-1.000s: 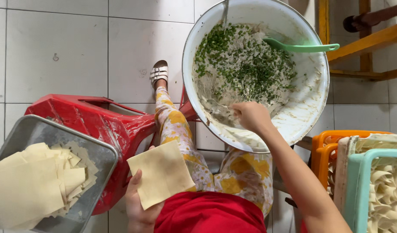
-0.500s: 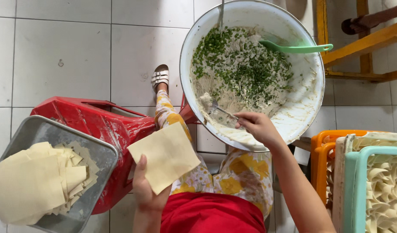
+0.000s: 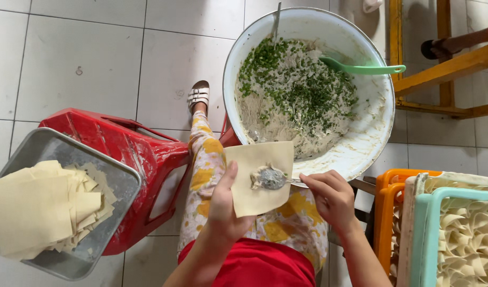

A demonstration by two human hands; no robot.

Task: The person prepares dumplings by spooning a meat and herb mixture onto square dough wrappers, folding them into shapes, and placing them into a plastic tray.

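Observation:
My left hand [image 3: 225, 207] holds a square pale dough wrapper [image 3: 259, 178] flat above my lap. My right hand [image 3: 331, 196] grips a small metal spoon [image 3: 276, 179] whose bowl rests on the middle of the wrapper with a dab of grey filling. Just beyond stands a large white enamel bowl [image 3: 379, 114] of minced filling with chopped green herbs. A green plastic spoon [image 3: 363, 68] and a metal utensil handle [image 3: 276, 21] lean in the bowl.
A metal tray [image 3: 114, 183] piled with square wrappers rests on a red plastic stool [image 3: 130, 146] at left. Orange and teal baskets [image 3: 430, 223] with folded dumplings stand at right. A wooden chair frame [image 3: 446, 64] is at the upper right. My sandalled foot [image 3: 199, 95] is on the tiled floor.
My right hand drew the spoon out of the bowl and brought filling onto the wrapper. My left hand lifted the wrapper up and to the right, toward the bowl's rim.

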